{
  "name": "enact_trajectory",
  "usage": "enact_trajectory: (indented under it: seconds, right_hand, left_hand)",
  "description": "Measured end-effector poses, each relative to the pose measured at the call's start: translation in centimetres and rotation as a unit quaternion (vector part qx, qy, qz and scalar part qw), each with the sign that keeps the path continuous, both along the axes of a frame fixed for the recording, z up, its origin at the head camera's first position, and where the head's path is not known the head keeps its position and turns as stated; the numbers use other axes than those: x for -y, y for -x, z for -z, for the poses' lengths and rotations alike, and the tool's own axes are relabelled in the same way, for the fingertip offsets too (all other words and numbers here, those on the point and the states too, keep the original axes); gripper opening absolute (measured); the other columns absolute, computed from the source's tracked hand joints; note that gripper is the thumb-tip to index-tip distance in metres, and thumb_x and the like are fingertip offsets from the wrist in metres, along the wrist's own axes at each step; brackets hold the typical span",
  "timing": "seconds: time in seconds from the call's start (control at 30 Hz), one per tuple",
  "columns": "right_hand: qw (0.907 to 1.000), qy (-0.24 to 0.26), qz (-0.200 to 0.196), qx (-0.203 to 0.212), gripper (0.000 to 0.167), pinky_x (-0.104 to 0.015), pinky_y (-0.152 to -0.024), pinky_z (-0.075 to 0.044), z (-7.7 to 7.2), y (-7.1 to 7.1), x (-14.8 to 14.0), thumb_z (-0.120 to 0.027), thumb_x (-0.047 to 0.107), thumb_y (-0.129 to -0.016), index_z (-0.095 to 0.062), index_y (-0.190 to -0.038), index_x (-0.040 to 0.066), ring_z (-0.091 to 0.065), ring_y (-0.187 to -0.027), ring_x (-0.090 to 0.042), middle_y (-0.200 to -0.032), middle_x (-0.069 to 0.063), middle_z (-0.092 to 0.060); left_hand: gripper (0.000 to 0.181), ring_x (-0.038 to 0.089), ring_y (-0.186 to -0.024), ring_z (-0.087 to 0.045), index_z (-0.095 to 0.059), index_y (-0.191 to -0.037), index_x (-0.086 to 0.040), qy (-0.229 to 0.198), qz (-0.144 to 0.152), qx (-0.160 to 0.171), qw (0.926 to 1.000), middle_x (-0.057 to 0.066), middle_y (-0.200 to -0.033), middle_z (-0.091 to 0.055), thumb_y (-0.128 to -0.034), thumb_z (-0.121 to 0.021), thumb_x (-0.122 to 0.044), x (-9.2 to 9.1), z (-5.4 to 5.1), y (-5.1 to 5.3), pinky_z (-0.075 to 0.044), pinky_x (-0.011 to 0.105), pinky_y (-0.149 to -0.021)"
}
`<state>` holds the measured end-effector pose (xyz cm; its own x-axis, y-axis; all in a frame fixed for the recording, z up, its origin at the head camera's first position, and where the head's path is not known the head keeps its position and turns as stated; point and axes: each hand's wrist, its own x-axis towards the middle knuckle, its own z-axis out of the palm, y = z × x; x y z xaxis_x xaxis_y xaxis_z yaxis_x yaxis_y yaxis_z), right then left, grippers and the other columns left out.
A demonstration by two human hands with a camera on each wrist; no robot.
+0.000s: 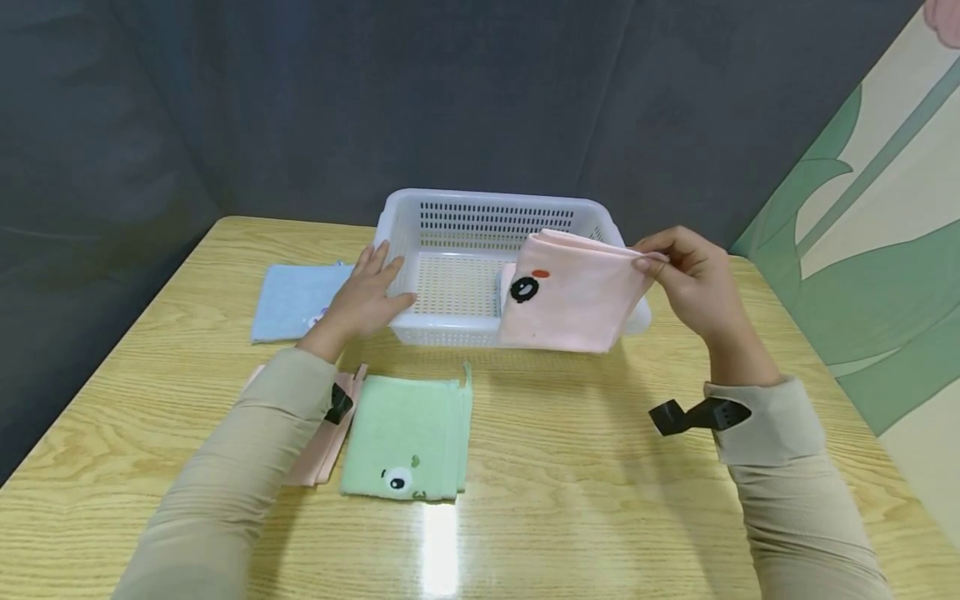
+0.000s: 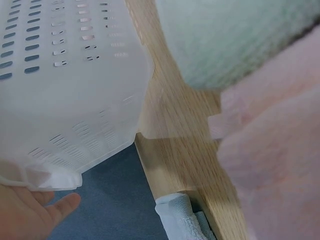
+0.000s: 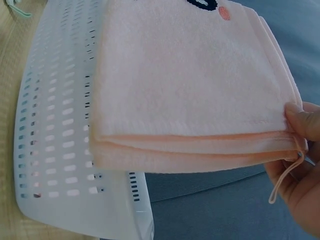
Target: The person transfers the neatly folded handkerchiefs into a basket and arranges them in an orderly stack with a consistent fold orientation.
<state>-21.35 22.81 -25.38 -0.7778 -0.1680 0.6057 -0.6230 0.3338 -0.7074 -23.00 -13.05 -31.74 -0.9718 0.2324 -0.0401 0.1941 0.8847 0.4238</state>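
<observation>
My right hand (image 1: 697, 287) pinches a folded pink towel (image 1: 577, 300) by its upper right corner. The towel has an embroidered black eye and an orange-red spot, and it hangs over the right part of a white plastic basket (image 1: 442, 323). A small hanging loop (image 3: 280, 182) sticks out near the pinching fingers in the right wrist view. At the basket's left end, my left hand (image 1: 366, 292) touches the rim with its fingers spread. Inside the basket, a pink and pale blue edge of cloth (image 1: 506, 279) shows, mostly hidden behind the held towel.
On the wooden table (image 1: 555, 500), a folded green towel (image 1: 405, 417) lies in front of the basket. Another pink towel (image 1: 318, 454) is beside it, partly under my left forearm. A blue towel (image 1: 296, 292) lies left of the basket. A dark curtain (image 1: 450, 100) hangs behind.
</observation>
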Motion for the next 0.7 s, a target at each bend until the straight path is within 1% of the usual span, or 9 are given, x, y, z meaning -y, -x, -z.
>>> enact_trajectory:
  seconds: [0.13,0.3,0.37,0.4,0.53,0.63,0.7]
  right_hand:
    - [0.9999,0.012,0.001,-0.006,0.017,-0.015,-0.053,-0.041,-0.3,0.1,-0.1,-0.056,-0.015,-0.074,-0.063,-0.075,0.0,-0.05,-0.058,-0.007,-0.073,0.002,-0.06]
    - [0.9996,0.026,0.003,-0.012,0.005,-0.014,-0.054,-0.041,-0.7,0.2,-0.2,-0.056,-0.015,-0.074,-0.058,-0.076,-0.012,-0.051,-0.059,-0.006,-0.075,0.007,-0.061]
    - [0.9992,0.036,-0.001,-0.015,0.003,-0.014,-0.055,-0.042,-1.0,0.3,-0.3,-0.056,-0.015,-0.075,-0.056,-0.077,-0.015,-0.051,-0.059,-0.006,-0.075,0.007,-0.062]
    - [0.9989,0.044,-0.004,-0.014,0.003,-0.014,-0.055,-0.042,-1.1,0.4,-0.4,-0.056,-0.015,-0.075,-0.056,-0.077,-0.015,-0.051,-0.059,-0.007,-0.074,0.006,-0.062]
    - [0.9983,0.057,-0.003,-0.007,0.006,-0.014,-0.055,-0.042,-1.5,0.6,-0.6,-0.057,-0.01,-0.076,-0.061,-0.076,-0.007,-0.051,-0.059,-0.007,-0.072,0.002,-0.061]
    - [0.998,0.064,0.005,0.002,0.009,-0.015,-0.055,-0.042,-1.7,0.7,-0.6,-0.058,-0.009,-0.076,-0.063,-0.076,-0.001,-0.051,-0.059,-0.007,-0.071,0.001,-0.06]
    - [0.9977,0.067,0.008,0.003,0.01,-0.015,-0.055,-0.042,-1.7,0.7,-0.5,-0.058,-0.009,-0.076,-0.064,-0.076,-0.001,-0.051,-0.059,-0.007,-0.071,0.002,-0.06]
  left_hand:
    - [0.067,0.024,-0.128,0.014,-0.016,-0.138,-0.005,-0.003,-0.002,0.0,1.0,0.01,-0.143,0.008,-0.0874,-0.039,-0.041,0.0,0.0,0.0,-0.005,0.048,-0.1]
    - [0.068,0.023,-0.127,0.016,-0.015,-0.139,-0.006,-0.001,-0.002,0.003,1.0,0.009,-0.143,0.009,-0.0873,-0.038,-0.043,-0.1,0.0,0.0,-0.005,0.049,-0.1]
    - [0.068,0.023,-0.127,0.016,-0.015,-0.139,-0.006,0.001,-0.001,0.003,1.0,0.009,-0.143,0.009,-0.0873,-0.038,-0.043,-0.1,-0.1,0.0,-0.005,0.049,-0.1]
    - [0.068,0.023,-0.127,0.015,-0.015,-0.139,-0.006,0.001,-0.001,0.002,1.0,0.009,-0.143,0.009,-0.0873,-0.038,-0.043,-0.1,-0.1,0.0,-0.005,0.049,-0.1]
    - [0.068,0.023,-0.127,0.015,-0.014,-0.139,-0.006,0.0,-0.001,0.001,1.0,0.009,-0.143,0.009,-0.0874,-0.038,-0.043,-0.2,-0.3,0.0,-0.005,0.049,-0.1]
    - [0.068,0.022,-0.127,0.016,-0.014,-0.139,-0.007,-0.001,-0.002,0.003,1.0,0.008,-0.143,0.009,-0.0874,-0.038,-0.044,-0.2,-0.2,0.0,-0.005,0.049,-0.1]
    - [0.068,0.021,-0.127,0.017,-0.014,-0.139,-0.007,-0.003,-0.003,0.004,1.0,0.008,-0.143,0.009,-0.0873,-0.039,-0.043,-0.2,-0.1,0.0,-0.005,0.049,-0.1]
